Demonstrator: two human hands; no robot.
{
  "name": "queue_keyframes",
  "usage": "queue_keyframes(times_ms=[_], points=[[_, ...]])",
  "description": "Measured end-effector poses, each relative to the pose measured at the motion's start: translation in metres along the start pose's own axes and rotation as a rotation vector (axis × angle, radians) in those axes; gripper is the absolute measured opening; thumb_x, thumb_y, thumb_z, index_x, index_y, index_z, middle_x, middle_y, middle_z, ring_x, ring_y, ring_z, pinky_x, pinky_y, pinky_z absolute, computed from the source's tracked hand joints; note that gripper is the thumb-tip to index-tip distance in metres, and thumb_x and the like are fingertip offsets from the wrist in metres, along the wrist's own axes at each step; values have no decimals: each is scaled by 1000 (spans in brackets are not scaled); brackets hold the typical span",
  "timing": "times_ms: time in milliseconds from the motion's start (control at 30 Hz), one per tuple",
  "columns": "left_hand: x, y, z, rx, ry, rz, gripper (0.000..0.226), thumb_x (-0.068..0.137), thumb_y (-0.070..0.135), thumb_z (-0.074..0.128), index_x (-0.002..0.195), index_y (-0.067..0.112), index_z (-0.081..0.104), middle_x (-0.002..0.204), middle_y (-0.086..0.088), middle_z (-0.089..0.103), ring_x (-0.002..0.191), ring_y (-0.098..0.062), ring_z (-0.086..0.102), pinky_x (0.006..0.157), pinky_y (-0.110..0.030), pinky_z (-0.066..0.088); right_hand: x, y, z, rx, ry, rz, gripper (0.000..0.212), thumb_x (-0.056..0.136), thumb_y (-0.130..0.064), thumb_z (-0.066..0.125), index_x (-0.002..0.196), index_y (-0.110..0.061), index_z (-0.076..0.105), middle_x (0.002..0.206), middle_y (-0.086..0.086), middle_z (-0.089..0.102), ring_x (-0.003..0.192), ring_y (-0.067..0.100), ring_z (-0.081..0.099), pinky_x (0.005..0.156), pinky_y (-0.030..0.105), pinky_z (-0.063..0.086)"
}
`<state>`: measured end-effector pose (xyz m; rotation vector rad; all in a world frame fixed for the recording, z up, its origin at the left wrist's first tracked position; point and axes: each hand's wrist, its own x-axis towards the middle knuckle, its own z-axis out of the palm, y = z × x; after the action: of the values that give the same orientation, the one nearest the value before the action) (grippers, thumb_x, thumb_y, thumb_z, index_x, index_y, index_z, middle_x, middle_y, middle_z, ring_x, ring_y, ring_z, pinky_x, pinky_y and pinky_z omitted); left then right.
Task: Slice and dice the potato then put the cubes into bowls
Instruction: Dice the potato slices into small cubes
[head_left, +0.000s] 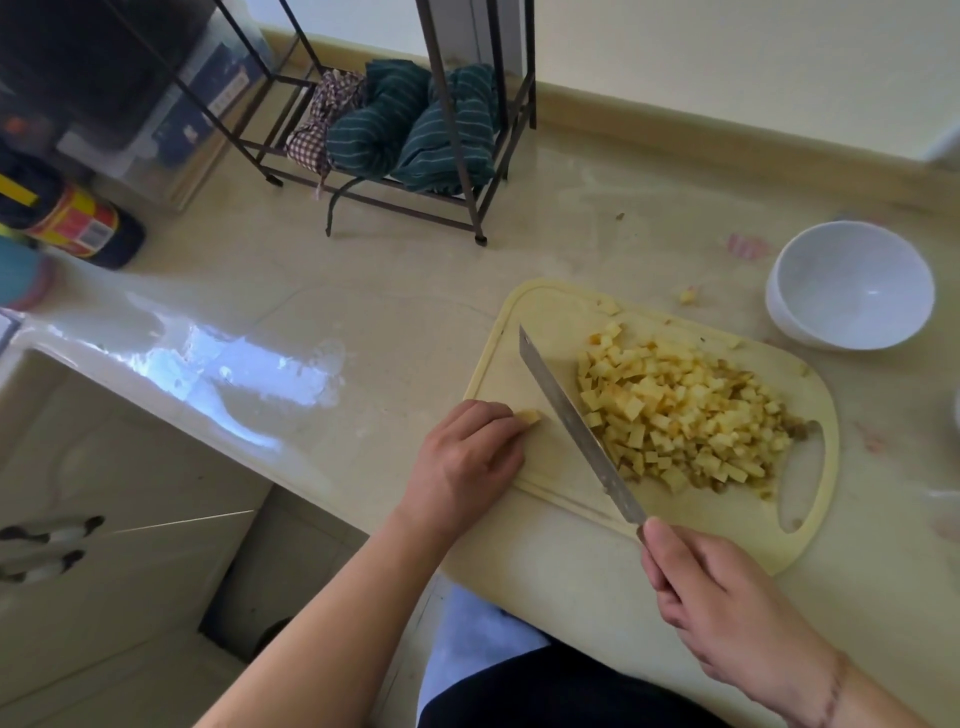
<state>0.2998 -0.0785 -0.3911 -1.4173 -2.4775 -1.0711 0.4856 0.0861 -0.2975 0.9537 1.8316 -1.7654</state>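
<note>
Left hand: your left hand (470, 457) pinches the last small yellow potato piece (530, 416) at the pale plastic cutting board's (550, 312) left edge.
Knife: your right hand (727, 613) grips the steel knife (571, 415); curled fingertips risk a nick.
Cubes: the diced potato pile (680, 410) sits right of the blade; strays may miss the white bowl (852, 286) beyond the board.

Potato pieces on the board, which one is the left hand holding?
The lone potato piece at the left hand's fingertips, left of the knife, apart from the diced pile.
</note>
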Motion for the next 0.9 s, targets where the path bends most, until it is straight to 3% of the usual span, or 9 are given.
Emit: queue_keyframes(times_ms=[200,433,667,900], points=[[9,4,10,-32,-5,8,4,88,0,71,86,-1,75,88,-11,70,80,-24,65,70,-30,55,-8,0,1,-55,8,-78,64,76,-78,36,66,-16,43,51,-3,31,40,6,24,38,11,23],[10,7,11,-34,-10,-12,12,88,3,63,89,-2,74,91,-11,71,83,-25,64,71,-29,53,-8,-4,2,-135,16,-112,56,79,-65,35,64,-13,43,41,-6,37,38,3,34,41,12,28],[9,6,13,-41,-9,-26,12,86,5,63,88,-1,74,89,-10,70,80,-25,64,70,-29,53,-11,4,2,-149,46,-109,62,76,-77,34,63,-18,44,44,-7,36,42,4,33,44,14,27],[10,6,14,-58,-2,-50,7,81,-1,69,85,-1,74,85,-10,69,78,-25,65,67,-31,54,9,3,11,-204,73,-140,65,78,-77,29,64,-15,41,47,-7,34,45,5,31,49,20,28]])
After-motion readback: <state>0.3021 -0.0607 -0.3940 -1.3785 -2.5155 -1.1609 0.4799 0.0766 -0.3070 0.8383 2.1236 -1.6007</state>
